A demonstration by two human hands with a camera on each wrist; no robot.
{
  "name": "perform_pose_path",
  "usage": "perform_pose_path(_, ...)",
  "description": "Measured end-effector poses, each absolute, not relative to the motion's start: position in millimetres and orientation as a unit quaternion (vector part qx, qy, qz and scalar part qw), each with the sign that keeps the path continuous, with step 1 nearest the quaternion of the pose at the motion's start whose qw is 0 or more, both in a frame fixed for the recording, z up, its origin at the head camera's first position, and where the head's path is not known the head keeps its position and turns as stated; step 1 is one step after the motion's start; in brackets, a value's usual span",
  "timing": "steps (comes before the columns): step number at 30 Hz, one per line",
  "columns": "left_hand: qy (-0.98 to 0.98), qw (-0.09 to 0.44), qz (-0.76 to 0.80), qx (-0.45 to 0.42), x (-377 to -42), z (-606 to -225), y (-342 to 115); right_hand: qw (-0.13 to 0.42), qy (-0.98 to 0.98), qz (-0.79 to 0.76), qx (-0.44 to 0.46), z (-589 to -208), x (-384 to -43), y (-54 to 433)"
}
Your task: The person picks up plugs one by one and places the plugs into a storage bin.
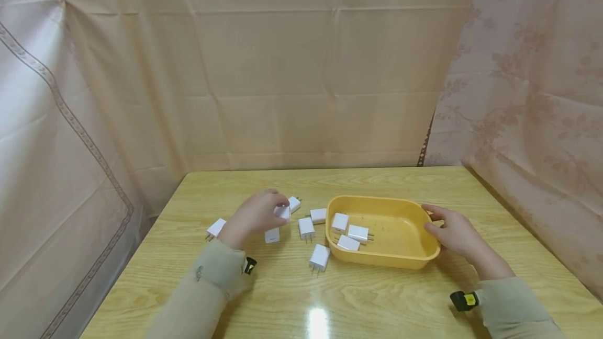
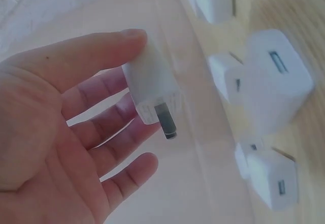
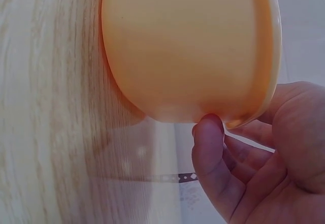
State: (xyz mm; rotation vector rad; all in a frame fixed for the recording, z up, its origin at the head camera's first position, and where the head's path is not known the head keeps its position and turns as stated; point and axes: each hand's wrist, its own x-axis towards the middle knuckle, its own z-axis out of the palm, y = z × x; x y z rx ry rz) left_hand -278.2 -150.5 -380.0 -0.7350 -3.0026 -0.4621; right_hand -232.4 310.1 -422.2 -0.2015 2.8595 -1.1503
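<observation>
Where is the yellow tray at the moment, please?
In the head view, the yellow tray sits on the table, right of centre, with the right hand holding its right end.

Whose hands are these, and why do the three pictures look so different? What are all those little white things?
These are a person's two bare hands. The widest picture comes from a camera on the person's head, looking forward and down. The other two come from cameras on the wrists, so each hand looks big.

On the light-brown wood-grain table sits a yellow, rounded rectangular tray. Three small white block-shaped plugs with prongs lie inside it, and six more plugs show on the table. The left hand has another white plug in its grip. The right hand holds one end of the tray.
</observation>
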Motion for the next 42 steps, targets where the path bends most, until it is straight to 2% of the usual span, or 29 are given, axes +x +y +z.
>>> perform_pose_path(19, -0.942, 0.029, -0.129, -0.308, -283.1, -361.3, -106.3, 0.044, 0.926, -0.370, -0.059, -420.9, -234.4, 311.7)
perform_pose_path(34, -0.939, 0.011, -0.118, -0.322, -277.9, -356.3, -68.3, 0.039, 0.923, -0.377, -0.070, -419.6, -232.6, 311.6)
perform_pose_path(42, -0.936, 0.020, -0.077, -0.343, -272.2, -353.8, -46.9, 0.041, 0.925, -0.370, -0.071, -417.1, -233.9, 311.7)
